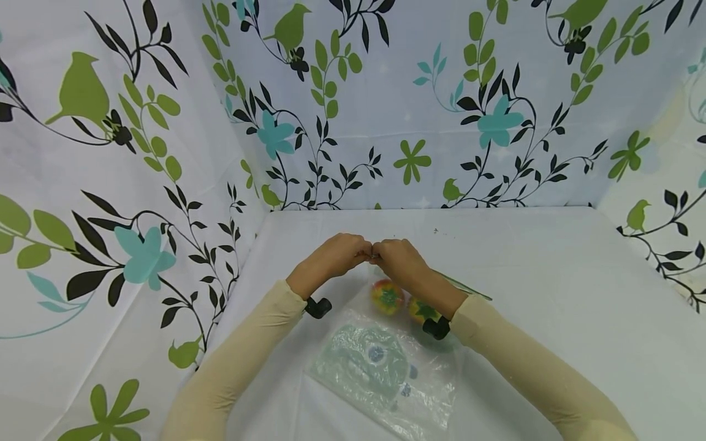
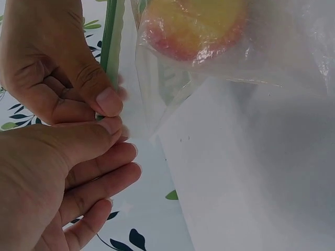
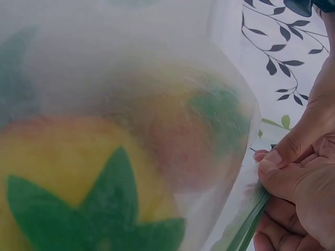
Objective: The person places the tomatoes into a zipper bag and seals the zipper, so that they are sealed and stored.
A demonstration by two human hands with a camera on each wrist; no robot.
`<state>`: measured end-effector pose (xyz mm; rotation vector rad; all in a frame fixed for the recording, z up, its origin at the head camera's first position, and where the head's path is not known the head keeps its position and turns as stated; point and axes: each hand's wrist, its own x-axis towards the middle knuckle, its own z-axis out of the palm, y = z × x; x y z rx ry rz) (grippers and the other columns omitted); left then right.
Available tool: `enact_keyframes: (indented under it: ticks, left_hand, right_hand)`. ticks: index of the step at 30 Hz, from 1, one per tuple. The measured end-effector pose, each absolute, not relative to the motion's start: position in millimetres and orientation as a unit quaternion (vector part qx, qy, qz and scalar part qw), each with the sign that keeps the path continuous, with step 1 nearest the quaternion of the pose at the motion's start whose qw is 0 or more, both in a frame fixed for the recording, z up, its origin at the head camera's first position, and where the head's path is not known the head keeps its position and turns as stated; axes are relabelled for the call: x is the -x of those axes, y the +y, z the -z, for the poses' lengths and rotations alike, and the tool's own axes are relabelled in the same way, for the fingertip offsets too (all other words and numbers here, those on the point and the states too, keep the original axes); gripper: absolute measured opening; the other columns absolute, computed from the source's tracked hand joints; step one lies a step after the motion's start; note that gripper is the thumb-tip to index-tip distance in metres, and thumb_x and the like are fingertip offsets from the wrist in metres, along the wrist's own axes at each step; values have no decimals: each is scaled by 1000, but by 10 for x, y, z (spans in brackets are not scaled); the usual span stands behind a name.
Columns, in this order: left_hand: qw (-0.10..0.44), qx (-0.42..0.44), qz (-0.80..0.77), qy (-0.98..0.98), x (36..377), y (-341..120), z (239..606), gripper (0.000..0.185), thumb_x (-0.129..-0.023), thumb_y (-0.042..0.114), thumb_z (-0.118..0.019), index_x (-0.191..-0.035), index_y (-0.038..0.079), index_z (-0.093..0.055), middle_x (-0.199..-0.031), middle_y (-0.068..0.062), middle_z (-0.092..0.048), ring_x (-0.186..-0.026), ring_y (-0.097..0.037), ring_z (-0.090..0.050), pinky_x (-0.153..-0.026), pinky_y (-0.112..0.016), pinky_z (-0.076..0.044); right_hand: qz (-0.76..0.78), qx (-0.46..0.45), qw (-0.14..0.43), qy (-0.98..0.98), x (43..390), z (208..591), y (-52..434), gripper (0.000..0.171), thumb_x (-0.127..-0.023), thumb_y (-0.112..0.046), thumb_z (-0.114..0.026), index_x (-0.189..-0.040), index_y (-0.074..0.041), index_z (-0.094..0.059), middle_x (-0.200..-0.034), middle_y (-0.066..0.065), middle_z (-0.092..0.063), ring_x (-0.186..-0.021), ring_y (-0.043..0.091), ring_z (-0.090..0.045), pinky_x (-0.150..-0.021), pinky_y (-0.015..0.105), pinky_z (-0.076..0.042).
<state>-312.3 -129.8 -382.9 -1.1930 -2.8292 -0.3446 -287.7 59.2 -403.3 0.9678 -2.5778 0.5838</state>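
A clear zip bag (image 1: 430, 395) lies on the white table with two red-and-yellow fruits bearing green leaves inside, the left fruit (image 1: 388, 297) and the right fruit (image 1: 423, 310). Its green zip strip (image 2: 111, 47) runs along the far edge. At the strip's left end my left hand (image 1: 343, 252) pinches the edge between thumb and forefinger. Right against it, my right hand (image 1: 401, 262) pinches the same strip, thumb tips almost touching. In the right wrist view the strip (image 3: 252, 222) passes under the right fingers. My right wrist partly covers the right fruit in the head view.
A pale green printed patch (image 1: 364, 358) shows on the bag's near part. The white table (image 1: 540, 263) extends around the bag. A cloth patterned with leaves and birds (image 1: 353, 122) hangs behind and at the sides.
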Motion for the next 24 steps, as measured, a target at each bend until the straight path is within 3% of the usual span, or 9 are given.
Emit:
enact_keyframes:
  ticks: [7, 24]
  left_hand:
    - [20, 390, 104, -915, 3136, -1292, 3814, 10, -99, 15, -66, -100, 13, -75, -95, 3, -69, -81, -11, -59, -74, -28, -47]
    - [9, 388, 129, -913, 3158, -1367, 3831, 8, -99, 17, -65, -95, 11, -69, -88, 0, -65, -76, -15, -52, -72, -31, -45]
  right_hand:
    - [-219, -333, 146, -905, 2861, 4002, 649, 4, -91, -9, -75, -89, -6, -74, -76, 1, -66, -64, 12, -55, -62, 27, -47]
    - [-240, -324, 33, -914, 2784, 3948, 1166, 11, -97, -13, -69, -90, -6, -73, -78, -6, -64, -67, 11, -55, -64, 32, -48]
